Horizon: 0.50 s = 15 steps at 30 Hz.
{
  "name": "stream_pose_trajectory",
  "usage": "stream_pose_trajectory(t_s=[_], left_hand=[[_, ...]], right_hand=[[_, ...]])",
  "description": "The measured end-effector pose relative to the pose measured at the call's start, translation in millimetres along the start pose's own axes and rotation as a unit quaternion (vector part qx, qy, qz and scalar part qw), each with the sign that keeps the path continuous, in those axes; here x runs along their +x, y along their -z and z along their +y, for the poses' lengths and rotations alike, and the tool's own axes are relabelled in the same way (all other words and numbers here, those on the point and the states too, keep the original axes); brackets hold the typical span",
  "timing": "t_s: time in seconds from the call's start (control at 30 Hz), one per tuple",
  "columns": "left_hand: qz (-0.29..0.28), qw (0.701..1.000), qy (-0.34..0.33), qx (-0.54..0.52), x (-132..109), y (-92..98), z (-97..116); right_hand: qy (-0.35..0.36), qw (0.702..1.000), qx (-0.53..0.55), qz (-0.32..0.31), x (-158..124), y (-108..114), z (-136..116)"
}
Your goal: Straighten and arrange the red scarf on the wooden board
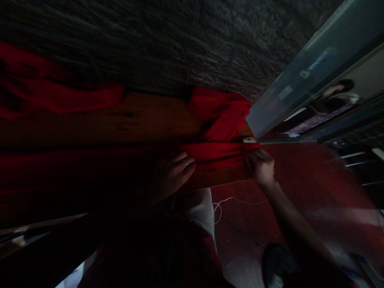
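A red cloth lies across a wooden board in dim light, bunched up at the board's right end. My left hand, with a ring on one finger, rests on the cloth's lower edge with its fingers curled onto the fabric. My right hand is closed on the right corner of the cloth at the board's end. More red fabric spreads over the left part of the board.
A rough dark stone wall stands behind the board. A glass panel slants away on the right. The floor is red. A thin white cord lies on it. A dark shoe shows at the bottom.
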<state>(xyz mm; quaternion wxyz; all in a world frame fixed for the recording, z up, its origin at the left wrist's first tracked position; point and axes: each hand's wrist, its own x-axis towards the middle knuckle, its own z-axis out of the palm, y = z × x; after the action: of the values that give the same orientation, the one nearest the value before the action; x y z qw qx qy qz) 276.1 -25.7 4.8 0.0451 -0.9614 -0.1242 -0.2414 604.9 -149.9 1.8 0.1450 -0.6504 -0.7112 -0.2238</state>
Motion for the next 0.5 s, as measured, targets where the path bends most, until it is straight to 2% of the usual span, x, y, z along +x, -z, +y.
stream_pose_trajectory(t_s=[0.17, 0.3, 0.4, 0.5], left_hand=[[0.007, 1.0, -0.007, 0.024, 0.4, -0.7, 1.1], [0.028, 0.999, -0.046, 0.003, 6.6, -0.9, 6.4], [0.017, 0.999, -0.039, 0.0, 13.5, -2.7, 12.1], [0.01, 1.0, -0.021, -0.002, 17.5, -6.1, 15.4]], right_hand=[[0.015, 0.999, 0.013, -0.04, -3.0, 6.4, -9.4], [0.095, 0.994, 0.044, -0.029, -3.2, 17.9, -23.6], [0.152, 0.986, 0.065, -0.02, -1.5, 14.7, -30.0], [0.152, 0.985, 0.075, 0.008, -2.5, 4.2, -29.8]])
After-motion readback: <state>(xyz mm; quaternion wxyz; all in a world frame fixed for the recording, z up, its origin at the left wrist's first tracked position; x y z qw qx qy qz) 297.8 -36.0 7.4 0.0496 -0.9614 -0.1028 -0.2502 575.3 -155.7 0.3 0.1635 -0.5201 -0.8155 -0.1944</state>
